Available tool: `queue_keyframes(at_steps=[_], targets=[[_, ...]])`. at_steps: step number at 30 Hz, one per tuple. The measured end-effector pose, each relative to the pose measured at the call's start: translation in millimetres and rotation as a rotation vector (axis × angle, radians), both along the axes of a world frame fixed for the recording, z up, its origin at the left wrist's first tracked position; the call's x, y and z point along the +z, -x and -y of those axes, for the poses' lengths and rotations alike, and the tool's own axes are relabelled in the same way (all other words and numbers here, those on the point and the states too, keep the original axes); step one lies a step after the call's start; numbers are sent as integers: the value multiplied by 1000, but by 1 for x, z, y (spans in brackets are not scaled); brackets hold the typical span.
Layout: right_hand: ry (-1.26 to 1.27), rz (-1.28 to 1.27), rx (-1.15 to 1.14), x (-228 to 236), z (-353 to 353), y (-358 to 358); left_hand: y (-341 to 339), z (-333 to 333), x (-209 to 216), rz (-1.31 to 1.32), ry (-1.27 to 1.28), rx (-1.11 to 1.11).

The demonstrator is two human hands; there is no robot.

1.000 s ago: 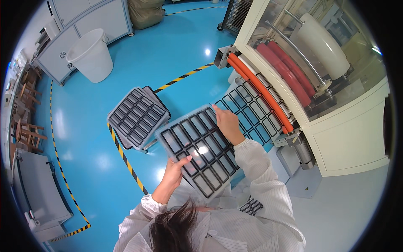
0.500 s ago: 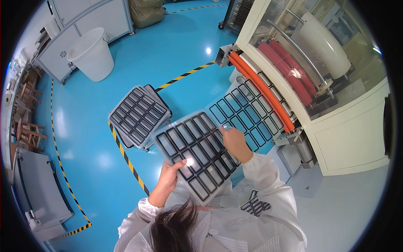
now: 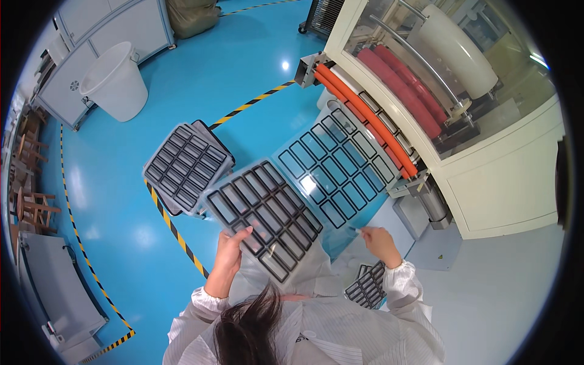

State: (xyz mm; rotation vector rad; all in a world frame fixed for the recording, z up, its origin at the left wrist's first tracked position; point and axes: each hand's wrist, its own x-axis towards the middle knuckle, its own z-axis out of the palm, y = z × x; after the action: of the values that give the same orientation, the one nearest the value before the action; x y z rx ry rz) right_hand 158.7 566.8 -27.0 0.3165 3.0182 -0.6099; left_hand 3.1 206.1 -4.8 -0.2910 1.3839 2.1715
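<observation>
My left hand [image 3: 229,254] grips the lower left edge of a stack of clear sheets [image 3: 254,214] printed with rows of black rectangular outlines, the thumb lying on top. Beyond it to the right, a clear film with the same black outlines [image 3: 333,171] comes out from under the orange rollers [image 3: 365,118]. Its near end meets or overlaps the stack's right edge; I cannot tell if they are joined. Off the film's near corner, my right hand [image 3: 382,246] is closed in a pinch. Something small and pale pokes out from its fingertips, too small to name.
A pile of similar sheets [image 3: 185,163] rests on a low stand to the left. More framed pieces [image 3: 367,286] lie by my right forearm. The cream machine [image 3: 493,188] with its motor stands at the right. Farther back are a white bin [image 3: 115,85] and striped floor tape [image 3: 252,108].
My right hand has left the stack's right edge and moved down and right, toward me. My left hand still holds the stack. The whole view has shifted slightly.
</observation>
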Motion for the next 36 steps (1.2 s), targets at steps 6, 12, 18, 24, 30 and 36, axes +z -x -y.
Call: queue_keyframes(at_steps=[6, 12, 18, 24, 30, 36], targets=[[874, 231, -274, 52, -3, 15, 8, -8, -6, 55, -28, 10], [1000, 166, -275, 71, 1, 4, 17, -47, 4, 124, -124, -81], [1101, 136, -289, 73, 7, -7, 22, -92, 6, 74, -169, -75], [1038, 205, -118, 90, -14, -11, 28, -105, -1, 49, -157, -101], [840, -344, -301, 79, 4, 68, 25, -99, 1, 30, -123, -102], [309, -497, -134, 47, 7, 173, 19, -94, 6, 39, -139, -64]])
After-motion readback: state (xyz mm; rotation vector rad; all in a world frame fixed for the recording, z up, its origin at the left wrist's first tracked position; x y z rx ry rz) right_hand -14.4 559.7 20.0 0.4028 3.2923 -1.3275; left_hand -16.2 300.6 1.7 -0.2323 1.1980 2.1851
